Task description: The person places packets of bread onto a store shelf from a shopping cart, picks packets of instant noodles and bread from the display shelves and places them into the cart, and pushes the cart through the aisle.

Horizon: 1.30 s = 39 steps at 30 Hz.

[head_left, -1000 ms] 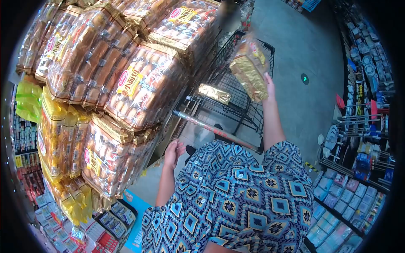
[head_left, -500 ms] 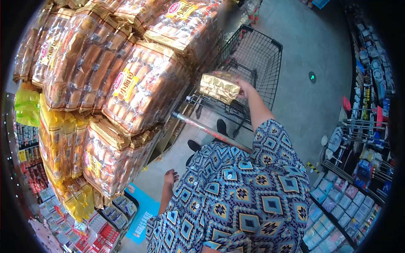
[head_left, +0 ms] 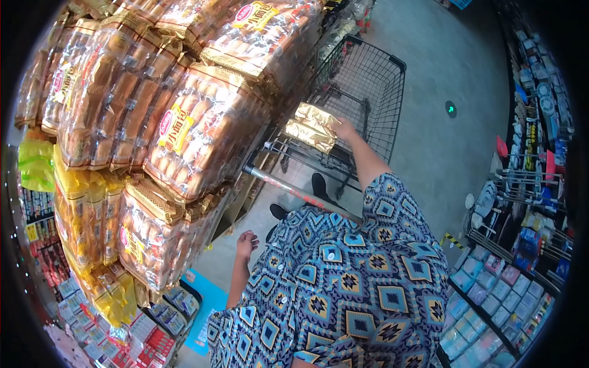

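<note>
My right hand (head_left: 346, 130) is closed on the edge of a gold-wrapped bread pack (head_left: 311, 127). The pack hangs over the handle end of a black wire shopping cart (head_left: 386, 92), beside the bread display. Its printed front is turned out of sight. My left hand (head_left: 246, 243) hangs at my side below the cart's handlebar (head_left: 294, 195), fingers loosely bent and apart, holding nothing. Close to it on the left are stacked clear-and-gold packs of small bread rolls (head_left: 184, 132).
Yellow-wrapped packs (head_left: 89, 208) sit lower in the bread stack. A blue floor sign (head_left: 205, 303) lies near the display's base. Shelves of packaged goods (head_left: 503, 294) line the right side. My shoes (head_left: 319, 184) stand behind the cart on the grey floor (head_left: 442, 67).
The gold pack in my right hand has turned a little and shifted slightly left. My left hand has risen slightly. The view has moved a little.
</note>
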Each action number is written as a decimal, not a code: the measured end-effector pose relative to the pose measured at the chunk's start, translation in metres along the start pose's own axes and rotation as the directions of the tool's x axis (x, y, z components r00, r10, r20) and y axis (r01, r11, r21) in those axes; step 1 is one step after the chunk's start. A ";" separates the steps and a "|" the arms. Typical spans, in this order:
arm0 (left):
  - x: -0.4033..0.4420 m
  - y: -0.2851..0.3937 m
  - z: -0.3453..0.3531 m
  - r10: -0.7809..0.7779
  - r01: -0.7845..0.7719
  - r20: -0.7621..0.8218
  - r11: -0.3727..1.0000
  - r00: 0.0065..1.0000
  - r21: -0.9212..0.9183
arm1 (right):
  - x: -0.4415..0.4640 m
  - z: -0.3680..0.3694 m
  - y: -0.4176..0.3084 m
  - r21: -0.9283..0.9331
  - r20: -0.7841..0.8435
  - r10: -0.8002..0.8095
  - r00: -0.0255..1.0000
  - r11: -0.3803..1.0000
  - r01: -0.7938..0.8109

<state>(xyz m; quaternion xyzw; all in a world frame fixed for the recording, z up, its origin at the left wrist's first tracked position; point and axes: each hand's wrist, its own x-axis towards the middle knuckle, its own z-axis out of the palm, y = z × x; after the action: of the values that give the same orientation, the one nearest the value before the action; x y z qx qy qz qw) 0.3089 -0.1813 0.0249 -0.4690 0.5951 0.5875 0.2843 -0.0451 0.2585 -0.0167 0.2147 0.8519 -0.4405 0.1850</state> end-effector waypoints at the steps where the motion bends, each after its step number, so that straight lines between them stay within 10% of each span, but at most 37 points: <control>1: 0.004 0.002 -0.001 0.007 -0.007 0.006 1.000 1.000 0.002 | 0.008 -0.003 0.000 0.062 0.059 -0.020 0.998 0.998 0.016; 9: 0.023 -0.020 -0.028 -0.034 0.036 -0.024 0.997 0.999 0.063 | -0.060 0.010 -0.039 -0.259 -0.373 -0.400 0.837 0.911 0.320; 17: 0.044 -0.023 -0.025 -0.001 0.001 -0.001 0.997 1.000 0.075 | -0.128 0.043 -0.046 0.326 -0.018 -0.316 0.948 0.895 0.305; 31: 0.054 -0.038 -0.030 0.062 -0.062 -0.003 0.998 0.998 0.007 | -0.151 0.051 -0.096 -0.224 0.124 -0.481 0.868 0.838 0.497; 39: 0.045 -0.042 -0.029 0.068 -0.064 0.007 0.967 0.998 -0.247 | -0.235 0.082 -0.197 0.294 0.261 -0.692 0.673 0.721 0.628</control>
<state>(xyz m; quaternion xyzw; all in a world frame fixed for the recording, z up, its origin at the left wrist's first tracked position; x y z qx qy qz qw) 0.3343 -0.2139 -0.0288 -0.4760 0.5306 0.6696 0.2086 0.0588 0.0405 0.1897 -0.1756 0.7805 -0.5830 0.1418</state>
